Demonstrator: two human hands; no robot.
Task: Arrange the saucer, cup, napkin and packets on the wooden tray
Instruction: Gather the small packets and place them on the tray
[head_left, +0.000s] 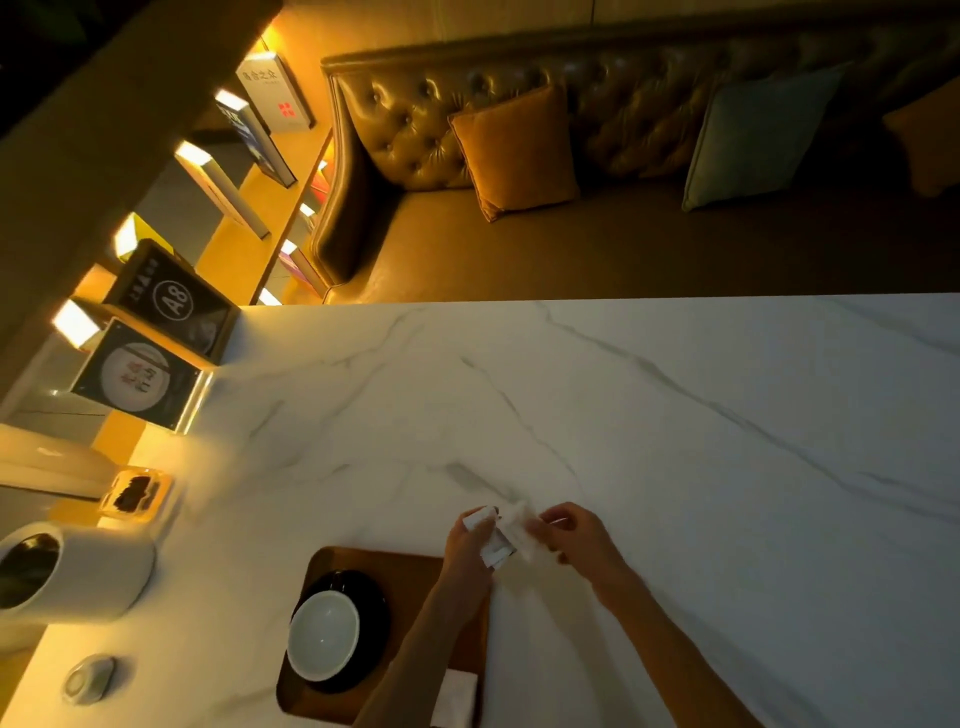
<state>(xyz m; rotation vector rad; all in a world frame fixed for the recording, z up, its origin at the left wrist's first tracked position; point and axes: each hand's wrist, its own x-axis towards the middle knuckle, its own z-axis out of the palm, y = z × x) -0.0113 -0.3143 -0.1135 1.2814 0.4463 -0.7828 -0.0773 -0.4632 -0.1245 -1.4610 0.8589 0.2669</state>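
L hand (470, 545) and R hand (576, 535) both pinch white packets (496, 553) over table (675, 441), just past tray (410, 569) upper-right corner. Cup (322, 636) on saucer (374, 613), tray centre. Napkin (457, 696) part-hidden by L forearm. Canister (98, 577) lower left.

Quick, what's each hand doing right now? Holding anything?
Left hand: grips a few white packets.
Right hand: pinches one blurred packet beside them.

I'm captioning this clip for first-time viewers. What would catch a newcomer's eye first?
Over the white marble table, the left hand and right hand both pinch white packets beside the wooden tray's far corner. On the tray's left side a white cup sits on a dark saucer, with a napkin at its near right corner.
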